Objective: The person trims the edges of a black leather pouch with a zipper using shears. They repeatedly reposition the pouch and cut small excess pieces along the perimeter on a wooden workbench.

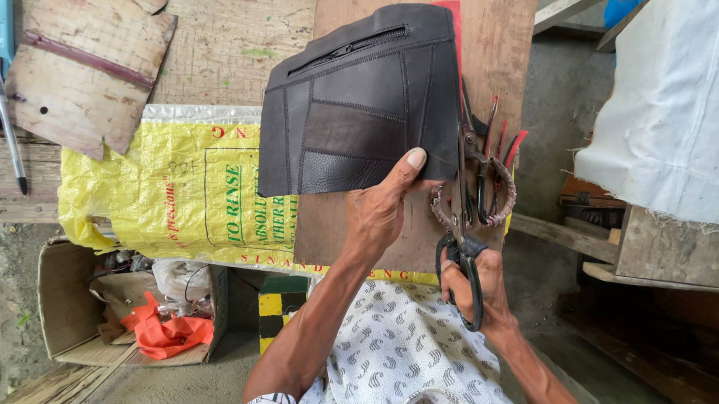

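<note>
From the head camera we see our left hand point(383, 215) pinching the lower right corner of a black stitched leather panel point(355, 98), thumb on top and fingers underneath, holding it flat over the wooden board point(500, 40). Our right hand point(476, 290) is closed through the loops of the scissors point(463, 206), whose blades run up along the panel's right edge, where a red strip point(455, 26) shows just beside it. To trim well, we judge it best to keep the panel taut, keep the thumb clear of the blades and follow the edge in long, steady bites. A yellow woven sack point(160, 195) lies left of the board, a worn pattern piece point(85, 65) above it, and a cardboard box point(61, 295) of scraps below
</note>
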